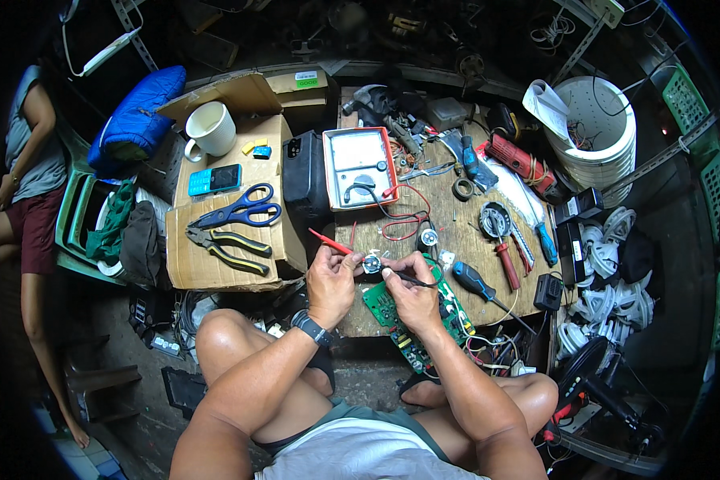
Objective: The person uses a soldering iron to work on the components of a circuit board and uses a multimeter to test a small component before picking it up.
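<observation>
My left hand (332,280) is closed around a red test probe (328,240), its fingers also at the edge of a small round part (372,263). From the other side my right hand (414,290) pinches a black test probe (408,278) against that part. Whether the tips touch it is too small to tell. Below my right hand lies a green circuit board (382,302), partly covered by it. Another small round part (429,238) rests just beyond. Red and black leads (412,216) curl by a red-rimmed meter-like box (358,152) with a white face.
To the right lie a blue screwdriver (474,282), a soldering iron (507,264) and a red power tool (520,160). Pliers (236,250), scissors (244,210), a phone (214,180) and a mug (211,128) sit on a cardboard box (188,268). Another person (36,152) is at left.
</observation>
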`<state>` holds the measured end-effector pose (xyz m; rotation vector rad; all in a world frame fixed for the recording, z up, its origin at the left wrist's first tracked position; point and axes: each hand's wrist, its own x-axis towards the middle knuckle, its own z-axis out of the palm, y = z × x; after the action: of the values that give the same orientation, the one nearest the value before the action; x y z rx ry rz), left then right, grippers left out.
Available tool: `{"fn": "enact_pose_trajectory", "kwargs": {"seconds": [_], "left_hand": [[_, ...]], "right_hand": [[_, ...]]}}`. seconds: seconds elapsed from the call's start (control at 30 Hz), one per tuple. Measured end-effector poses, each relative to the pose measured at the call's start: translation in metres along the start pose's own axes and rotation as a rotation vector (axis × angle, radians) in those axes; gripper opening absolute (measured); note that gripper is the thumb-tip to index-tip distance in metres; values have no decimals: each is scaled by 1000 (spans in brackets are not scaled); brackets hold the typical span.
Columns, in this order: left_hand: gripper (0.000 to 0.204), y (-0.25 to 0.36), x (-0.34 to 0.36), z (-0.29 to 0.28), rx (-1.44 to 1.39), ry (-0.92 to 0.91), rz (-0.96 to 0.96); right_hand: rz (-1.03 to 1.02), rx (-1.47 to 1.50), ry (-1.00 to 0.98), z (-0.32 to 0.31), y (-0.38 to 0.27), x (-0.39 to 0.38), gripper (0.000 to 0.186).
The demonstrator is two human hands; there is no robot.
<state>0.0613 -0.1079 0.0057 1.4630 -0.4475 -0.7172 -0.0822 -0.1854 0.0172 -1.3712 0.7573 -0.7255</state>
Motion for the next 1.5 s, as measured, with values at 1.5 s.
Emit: {"fn": "enact_pose_trajectory", "kwargs": {"seconds": [1.5], "left_hand": [[23, -1, 0, -1, 22, -6, -1]], "right_hand": [[23, 3, -19, 0, -4, 0, 15]]}}
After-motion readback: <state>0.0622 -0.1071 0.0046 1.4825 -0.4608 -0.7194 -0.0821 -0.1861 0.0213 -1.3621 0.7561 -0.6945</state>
